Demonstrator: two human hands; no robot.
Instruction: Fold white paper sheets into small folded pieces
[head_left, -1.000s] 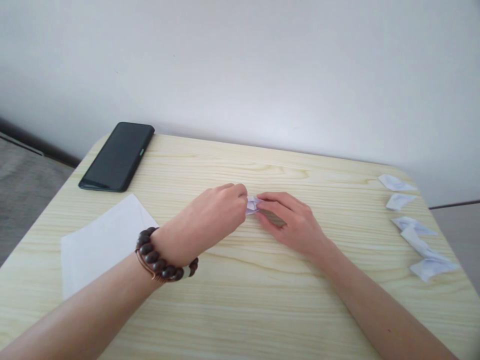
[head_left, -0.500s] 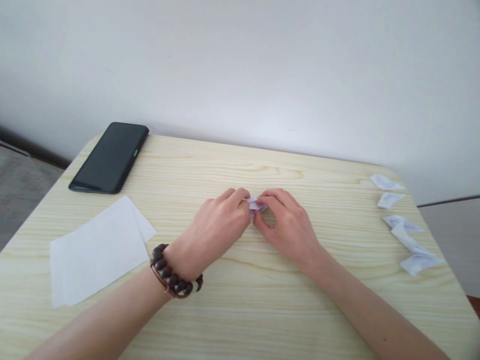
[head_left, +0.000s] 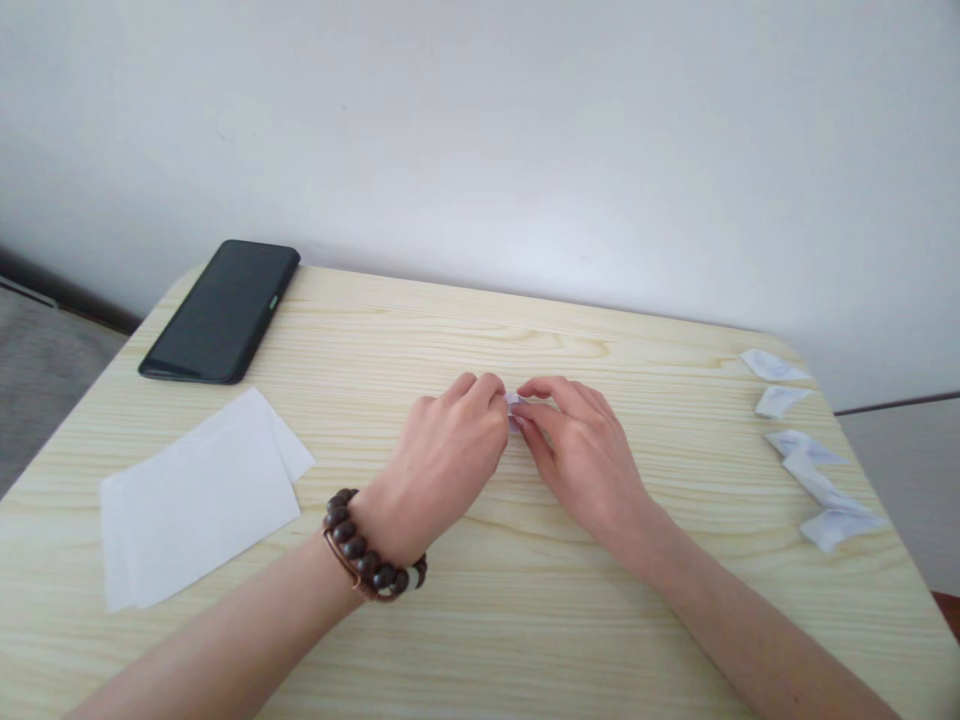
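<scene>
A small folded piece of white paper is pinched between the fingertips of both hands, just above the middle of the wooden table. My left hand, with a dark bead bracelet at the wrist, closes on the paper from the left. From the right, my right hand grips it with thumb and fingers. Most of the paper is hidden by the fingers.
A black phone lies at the table's far left corner. A small stack of white paper sheets lies at the left. Several folded white paper pieces lie in a row along the right edge. A pale wall stands behind.
Both hands have drawn closer together over the small paper and hide more of it. The view has shifted slightly, so the phone and sheets sit a little further left than a second ago.
</scene>
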